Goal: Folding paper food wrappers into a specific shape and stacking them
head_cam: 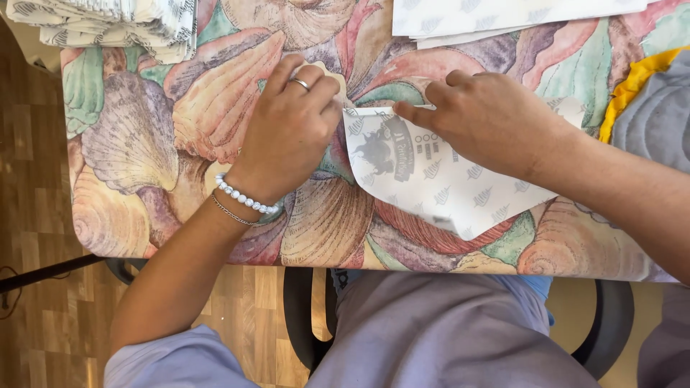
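A white paper sheet point(431, 179) with a grey printed emblem and small leaf marks lies on the table, one corner hanging over the near edge. Its top edge is folded over in a narrow strip. My left hand point(287, 133), with a ring and bead bracelet, rests fingers-down at the sheet's left top corner, touching the fold. My right hand point(489, 118) lies flat on the sheet's upper part, its index finger pressed along the folded strip.
The table wears a cloth point(144, 144) printed with large shells. A stack of folded printed papers point(115, 25) sits at the far left; flat white sheets point(503, 18) lie at the far middle. A grey quilted item with yellow trim point(658, 108) is at right. Wooden floor lies below.
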